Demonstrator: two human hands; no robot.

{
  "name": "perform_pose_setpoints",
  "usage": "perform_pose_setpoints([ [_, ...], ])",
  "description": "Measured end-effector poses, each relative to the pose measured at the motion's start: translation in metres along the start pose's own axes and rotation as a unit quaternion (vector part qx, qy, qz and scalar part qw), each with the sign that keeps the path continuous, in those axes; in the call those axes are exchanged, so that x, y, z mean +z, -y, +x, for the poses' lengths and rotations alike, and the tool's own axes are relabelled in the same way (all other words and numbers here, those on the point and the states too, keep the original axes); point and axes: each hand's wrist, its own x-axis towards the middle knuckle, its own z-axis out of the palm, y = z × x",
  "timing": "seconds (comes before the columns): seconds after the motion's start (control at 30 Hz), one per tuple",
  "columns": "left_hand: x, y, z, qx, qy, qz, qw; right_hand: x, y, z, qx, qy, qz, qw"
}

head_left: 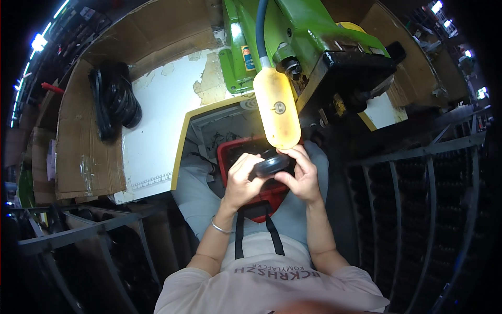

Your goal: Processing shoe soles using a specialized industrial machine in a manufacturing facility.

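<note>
Above my lap, a glossy black shoe (272, 165) is held between both hands, its rounded end toward me; the rest of it is foreshortened and partly hidden by fingers. My left hand (242, 180) grips its left side, fingers curled and thumb along the near edge. From the right, my right hand (304, 175) pinches it, with the thumb in front and fingers behind. A yellow lamp (277, 110) on a dark flexible neck hangs just beyond my fingers. Below the hands, a red bin (224, 157) stands between my knees.
A green machine (314, 36) with a black head rises at the far side. On the white worktop (157, 104) to the left lie black shoes (117, 99) against cardboard walls (83, 167). Metal racks (418, 157) with dark items flank me on both sides.
</note>
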Motion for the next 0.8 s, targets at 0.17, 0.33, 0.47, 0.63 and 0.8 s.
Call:
perform_pose_setpoints([
  [0.17,0.013,-0.012,0.002,-0.085,0.011,-0.226,0.970,-0.009,-0.006,-0.005,0.037,-0.003,0.134,0.990],
  [0.33,0.017,-0.018,0.007,-0.171,0.011,-0.270,0.947,-0.022,-0.013,-0.009,-0.013,0.003,0.155,0.988],
  [0.47,0.027,0.004,0.008,-0.210,0.008,-0.218,0.953,-0.029,-0.012,-0.013,-0.015,-0.058,0.273,0.960],
  [0.63,0.008,0.032,0.001,-0.189,0.020,0.029,0.981,-0.047,-0.009,-0.012,-0.027,-0.111,0.373,0.921],
  [0.8,0.004,-0.028,0.010,-0.041,0.047,0.109,0.992,-0.050,-0.020,-0.005,-0.044,-0.132,0.440,0.887],
])
